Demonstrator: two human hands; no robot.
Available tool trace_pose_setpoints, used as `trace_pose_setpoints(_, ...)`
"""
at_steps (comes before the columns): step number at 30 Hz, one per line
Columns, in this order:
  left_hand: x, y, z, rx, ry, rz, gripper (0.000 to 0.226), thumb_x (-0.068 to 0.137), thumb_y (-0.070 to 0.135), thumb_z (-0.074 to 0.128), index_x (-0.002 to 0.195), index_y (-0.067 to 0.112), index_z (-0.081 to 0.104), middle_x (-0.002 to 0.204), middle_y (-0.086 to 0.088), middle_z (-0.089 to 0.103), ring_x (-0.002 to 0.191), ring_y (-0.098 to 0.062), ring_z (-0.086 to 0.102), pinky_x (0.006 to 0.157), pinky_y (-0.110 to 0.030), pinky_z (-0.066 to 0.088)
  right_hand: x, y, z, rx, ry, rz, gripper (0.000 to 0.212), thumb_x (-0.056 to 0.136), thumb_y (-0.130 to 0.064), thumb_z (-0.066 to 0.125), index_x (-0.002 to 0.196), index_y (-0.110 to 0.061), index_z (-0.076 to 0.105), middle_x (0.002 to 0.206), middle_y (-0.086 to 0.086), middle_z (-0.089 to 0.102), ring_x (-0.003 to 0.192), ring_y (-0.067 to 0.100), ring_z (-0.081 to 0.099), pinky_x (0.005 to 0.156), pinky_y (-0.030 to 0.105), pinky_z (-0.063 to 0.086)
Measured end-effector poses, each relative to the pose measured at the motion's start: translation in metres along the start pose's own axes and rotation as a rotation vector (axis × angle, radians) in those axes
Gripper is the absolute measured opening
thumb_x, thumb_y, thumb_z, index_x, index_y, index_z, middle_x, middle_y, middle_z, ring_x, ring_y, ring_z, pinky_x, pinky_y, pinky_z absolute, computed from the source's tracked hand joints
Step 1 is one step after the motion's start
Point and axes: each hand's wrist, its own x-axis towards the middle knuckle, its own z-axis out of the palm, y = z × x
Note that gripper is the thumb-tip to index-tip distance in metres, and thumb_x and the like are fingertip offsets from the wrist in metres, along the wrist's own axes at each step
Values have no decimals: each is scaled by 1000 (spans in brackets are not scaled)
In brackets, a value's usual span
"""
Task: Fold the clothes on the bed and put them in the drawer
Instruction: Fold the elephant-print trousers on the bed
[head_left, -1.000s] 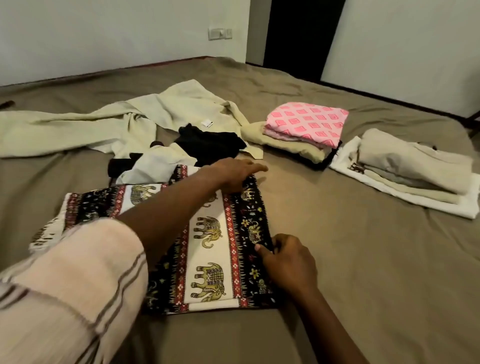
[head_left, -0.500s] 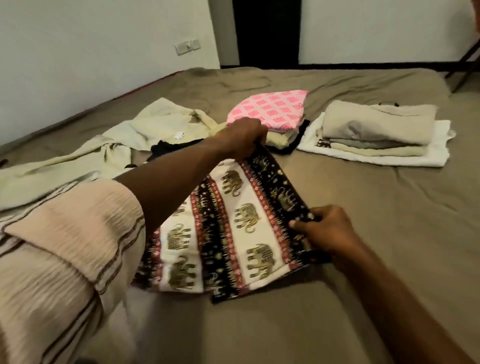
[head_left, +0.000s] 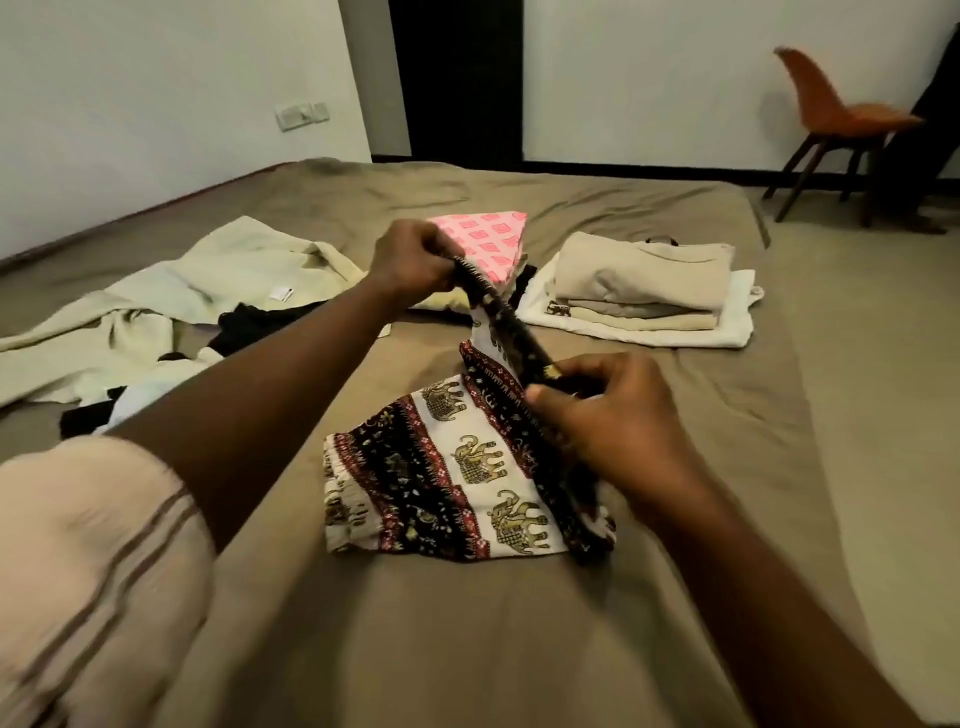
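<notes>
An elephant-print garment (head_left: 447, 467) in black, white and red lies partly folded on the brown bed (head_left: 519, 623). Its right edge is lifted off the sheet and stretched between my hands. My left hand (head_left: 410, 262) grips the far end of that edge, up near the pink stack. My right hand (head_left: 608, 415) pinches the near end, just above the cloth's right side. A pale green garment (head_left: 171, 301) lies spread out at the left, with black clothing (head_left: 260, 325) on it.
A folded stack topped by pink patterned cloth (head_left: 488, 239) sits behind my left hand. A beige folded pile on white cloth (head_left: 644, 286) lies at the right. An orange chair (head_left: 841, 119) stands on the floor beyond the bed's right corner. No drawer is in view.
Both hands have raised the elephant-print garment's right edge off the bed and are carrying it leftward over the rest. The head has turned right, bringing the chair into view.
</notes>
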Motion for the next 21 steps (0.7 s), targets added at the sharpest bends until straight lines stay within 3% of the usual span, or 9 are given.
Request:
trace_pose_setpoints(4, -59, -65, -64, -238, 153, -267, 16, 89, -9, 70, 82, 5, 68, 84, -13, 69, 77, -25, 71, 62, -25, 61, -42, 7, 84, -115, -82, -65, 35, 90, -34, 77, 124, -27, 70, 108, -15, 66, 98, 5, 66, 90, 25, 56)
trace_pose_setpoints(9, -139, -133, -91, -526, 173, -638, 10, 99, 8, 63, 104, 14, 59, 82, -7, 67, 60, -14, 68, 51, -28, 54, -72, 38, 176, -403, -164, -116, 31, 96, -39, 64, 125, -27, 67, 121, -6, 65, 113, 16, 61, 97, 33, 49)
trace_pose_setpoints(10, -152, -144, -88, -563, 190, -667, 15, 99, 14, 65, 111, 17, 55, 82, -5, 67, 62, -15, 68, 52, -29, 54, -75, 42, 187, -470, -189, -120, 31, 97, -40, 61, 126, -28, 65, 123, -7, 63, 115, 17, 60, 98, 34, 48)
trace_pose_setpoints(14, -173, -172, -79, -465, 306, -646, 59, 82, 14, 83, 130, 23, 48, 125, -15, 62, 101, -35, 71, 74, -46, 63, -83, 45, 214, -620, -215, -159, 28, 100, -39, 52, 126, -30, 59, 123, -5, 57, 114, 24, 59, 98, 41, 47)
trace_pose_setpoints(18, -157, -153, -78, -649, 235, -678, 50, 87, -18, 61, 127, 11, 53, 113, -22, 70, 92, -36, 73, 66, -41, 61, -85, 29, 216, -516, -290, -193, 39, 96, -57, 54, 118, -29, 70, 108, -9, 71, 100, 14, 65, 87, 32, 50)
trace_pose_setpoints(21, -148, -158, -72, -691, 292, -684, 44, 87, -21, 54, 118, 9, 61, 116, -24, 69, 96, -38, 73, 74, -45, 63, -46, 15, 210, -342, -233, -203, 37, 97, -57, 56, 106, -28, 76, 95, -16, 74, 82, 1, 66, 77, 28, 56)
